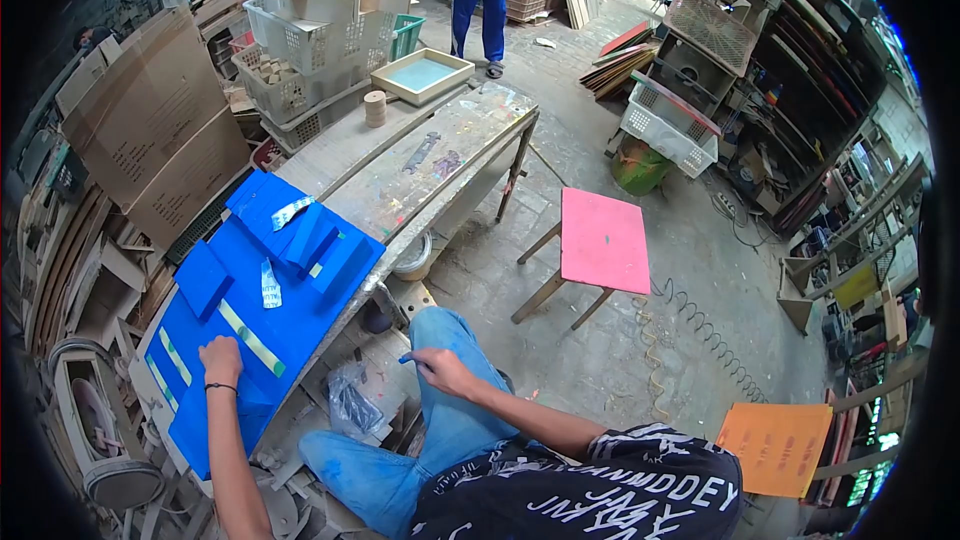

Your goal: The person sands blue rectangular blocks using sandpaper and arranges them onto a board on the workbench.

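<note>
On the workbench lies a blue board (350, 285) with several blue blocks, pale tape strips (250, 340) and white printed strips (271, 285) on it. My left hand (221, 360) rests at the board's lower part, beside a pale strip, its fingers bent down; whether it holds anything is hidden. Over my knee, my right hand (440, 370) is closed on a small blue object (406, 358) that sticks out past the fingers. A blue block (203, 280) sits above my left hand.
Further along the paint-stained bench (470, 140) are round wooden discs (375, 109) and a shallow tray (423, 74). A pink-topped stool (604, 242) stands to the right, an orange panel (775, 448) at lower right. Crates (290, 90) and cardboard (150, 120) flank the bench. A person (478, 10) stands beyond.
</note>
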### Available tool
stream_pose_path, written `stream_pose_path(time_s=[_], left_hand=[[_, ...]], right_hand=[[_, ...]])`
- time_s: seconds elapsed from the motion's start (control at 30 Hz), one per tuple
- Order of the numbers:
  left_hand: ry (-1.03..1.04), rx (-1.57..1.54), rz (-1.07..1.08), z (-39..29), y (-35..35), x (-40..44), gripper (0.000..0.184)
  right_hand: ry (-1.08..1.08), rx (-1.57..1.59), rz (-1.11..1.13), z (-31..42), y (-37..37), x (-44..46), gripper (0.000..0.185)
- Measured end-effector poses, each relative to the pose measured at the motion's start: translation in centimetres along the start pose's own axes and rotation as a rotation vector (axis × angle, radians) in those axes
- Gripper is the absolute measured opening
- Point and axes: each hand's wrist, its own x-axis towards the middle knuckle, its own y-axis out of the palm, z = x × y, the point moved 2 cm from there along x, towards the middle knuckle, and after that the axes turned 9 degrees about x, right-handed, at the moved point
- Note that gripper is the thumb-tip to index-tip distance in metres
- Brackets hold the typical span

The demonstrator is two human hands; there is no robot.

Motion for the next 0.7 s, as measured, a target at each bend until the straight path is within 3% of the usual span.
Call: stream_pose_path(time_s=[0.7], left_hand=[[-0.194, -0.092, 0.219, 1.8, -0.4, 1.6, 0.024]], right_hand=[[0.0, -0.017, -0.013, -0.5, 0.2, 0.0, 0.03]])
